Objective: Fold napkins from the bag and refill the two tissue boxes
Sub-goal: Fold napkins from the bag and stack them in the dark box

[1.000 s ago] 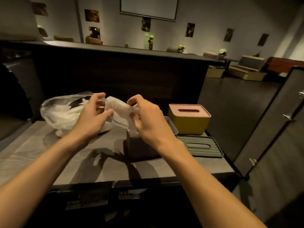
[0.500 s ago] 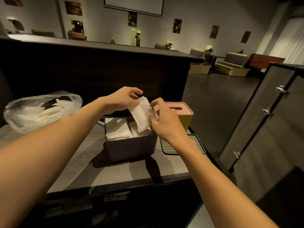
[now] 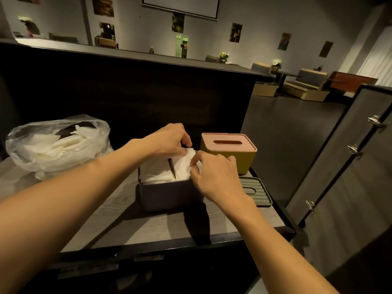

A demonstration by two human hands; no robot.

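Observation:
An open dark purple tissue box [image 3: 169,195] stands mid-table, holding two stacks of white folded napkins. My left hand [image 3: 169,141] and my right hand [image 3: 214,172] both pinch a folded white napkin [image 3: 184,164] over the box's right stack, its lower part down in the box. The box's grey-green slotted lid [image 3: 254,193] lies flat to the right. Behind it stands a yellow tissue box with a pink lid [image 3: 229,152], closed. A clear plastic bag of loose white napkins [image 3: 57,145] sits at the table's left.
The grey wood-grain table [image 3: 148,228] ends at a dark front edge. A tall dark counter wall [image 3: 127,85] rises right behind the boxes. Grey cabinet doors with metal latches [image 3: 350,166] stand to the right, with open floor between.
The napkin was folded above the table beside the bag, carried right over the purple box, and now sits lower, against the right stack. The view has turned right and down.

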